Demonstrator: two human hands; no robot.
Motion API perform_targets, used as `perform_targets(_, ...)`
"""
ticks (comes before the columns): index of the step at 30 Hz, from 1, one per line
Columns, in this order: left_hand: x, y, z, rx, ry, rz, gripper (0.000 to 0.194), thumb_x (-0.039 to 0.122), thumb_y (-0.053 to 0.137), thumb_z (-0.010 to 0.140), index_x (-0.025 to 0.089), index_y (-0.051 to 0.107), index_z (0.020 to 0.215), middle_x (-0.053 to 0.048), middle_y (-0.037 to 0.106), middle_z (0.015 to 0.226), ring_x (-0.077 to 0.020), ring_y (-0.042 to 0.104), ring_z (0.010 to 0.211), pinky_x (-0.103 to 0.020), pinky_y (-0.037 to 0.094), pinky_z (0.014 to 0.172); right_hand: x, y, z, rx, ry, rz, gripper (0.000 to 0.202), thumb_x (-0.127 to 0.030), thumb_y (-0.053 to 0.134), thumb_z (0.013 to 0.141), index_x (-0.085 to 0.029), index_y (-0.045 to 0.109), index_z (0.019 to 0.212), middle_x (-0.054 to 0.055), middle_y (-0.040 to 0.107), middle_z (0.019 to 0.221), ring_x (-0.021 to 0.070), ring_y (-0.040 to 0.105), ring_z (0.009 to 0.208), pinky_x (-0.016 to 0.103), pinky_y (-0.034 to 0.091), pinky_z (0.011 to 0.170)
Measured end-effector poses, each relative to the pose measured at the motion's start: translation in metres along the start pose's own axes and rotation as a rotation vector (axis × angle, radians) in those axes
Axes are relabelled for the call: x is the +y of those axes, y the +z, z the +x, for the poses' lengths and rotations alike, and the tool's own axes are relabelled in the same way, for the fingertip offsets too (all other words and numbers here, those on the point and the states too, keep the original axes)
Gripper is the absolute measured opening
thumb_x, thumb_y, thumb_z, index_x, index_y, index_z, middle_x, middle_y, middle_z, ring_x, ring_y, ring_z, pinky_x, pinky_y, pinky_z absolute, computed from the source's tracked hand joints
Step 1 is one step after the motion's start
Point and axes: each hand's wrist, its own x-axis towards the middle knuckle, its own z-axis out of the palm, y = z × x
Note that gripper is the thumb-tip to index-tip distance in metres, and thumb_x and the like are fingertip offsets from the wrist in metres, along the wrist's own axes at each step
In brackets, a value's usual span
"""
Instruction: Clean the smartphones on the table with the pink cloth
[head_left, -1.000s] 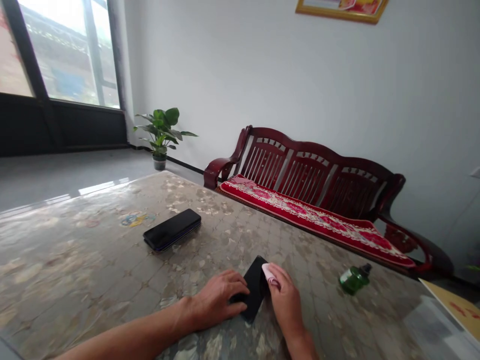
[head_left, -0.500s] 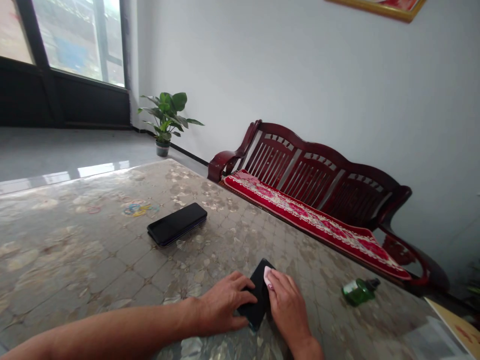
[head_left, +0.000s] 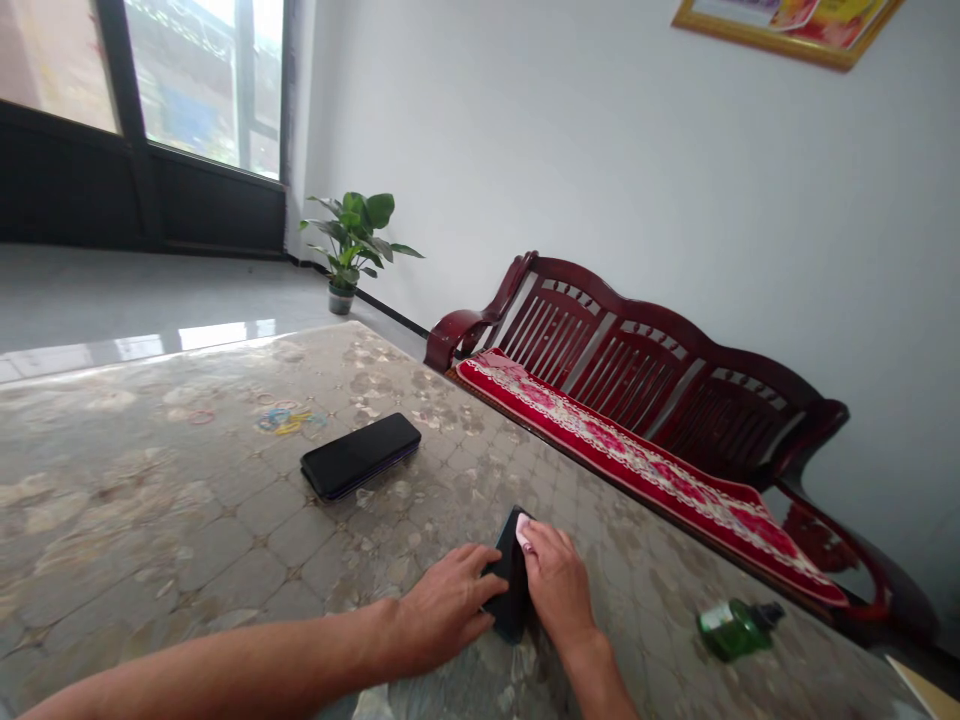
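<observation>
A dark smartphone (head_left: 513,585) lies on the patterned tabletop (head_left: 232,550), between my two hands. My left hand (head_left: 448,608) grips its left edge, with fingertips over the black face and the thumb near the lower end. Pinched in the fingers of my right hand (head_left: 559,582) is a small pale pink-white cloth (head_left: 523,530), which touches the phone's upper right part. My right palm hides some of the phone's right edge. Farther off to the left, another black phone (head_left: 361,455) lies flat, apart from both hands.
To the right, a green bottle with a black top (head_left: 739,628) lies on its side. Several coloured rubber bands (head_left: 286,418) lie beyond the second phone. Past the table stand a dark red wooden bench (head_left: 637,350) with a red floral cover and a potted plant (head_left: 360,240).
My right hand and the cloth have shifted slightly up and left along the phone, which is turned a little more upright. The whole view has also shifted slightly.
</observation>
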Motion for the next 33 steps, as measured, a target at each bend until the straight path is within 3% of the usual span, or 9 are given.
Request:
perform_targets(6, 0.005, -0.003, 0.002, 0.002, 0.011, 0.036, 0.030, 0.024, 0.067, 0.084, 0.027, 0.064, 0.113, -0.007, 0.057, 0.128, -0.0267, 0.052, 0.118, -0.041, 0.042, 0.104, -0.007, -0.004, -0.018, -0.050, -0.082, -0.002, 0.044, -0.007, 0.043, 0.088, -0.027, 0.066, 0.120, 0.003, 0.070, 0.112, 0.0208, 0.062, 0.100, 0.031, 0.047, 0.087)
perform_targets(15, -0.003, 0.000, 0.003, -0.045, 0.059, 0.105, 0.031, 0.026, 0.067, 0.085, 0.026, 0.064, 0.116, -0.011, 0.053, 0.137, -0.0305, 0.053, 0.121, -0.043, 0.043, 0.104, 0.005, 0.020, 0.035, 0.028, -0.004, -0.089, 0.047, -0.009, 0.034, 0.095, -0.030, 0.063, 0.125, 0.003, 0.073, 0.102, 0.0172, 0.064, 0.079, 0.030, 0.045, 0.078)
perform_targets(25, -0.005, 0.010, 0.003, 0.025, 0.089, 0.167, 0.022, 0.031, 0.064, 0.088, 0.027, 0.062, 0.110, -0.005, 0.060, 0.125, -0.0247, 0.055, 0.114, -0.039, 0.046, 0.100, -0.009, 0.006, -0.009, -0.004, -0.107, -0.138, 0.040, -0.005, 0.048, 0.086, -0.025, 0.064, 0.118, 0.003, 0.070, 0.108, 0.0208, 0.059, 0.097, 0.032, 0.043, 0.083)
perform_targets(33, -0.005, 0.007, 0.001, 0.015, 0.093, 0.196, 0.028, 0.033, 0.063, 0.089, 0.028, 0.061, 0.116, -0.007, 0.056, 0.133, -0.0260, 0.055, 0.115, -0.040, 0.046, 0.099, -0.005, 0.014, 0.032, -0.060, 0.020, -0.154, 0.033, -0.005, 0.044, 0.090, -0.021, 0.070, 0.099, 0.007, 0.070, 0.108, 0.0193, 0.061, 0.099, 0.030, 0.044, 0.092)
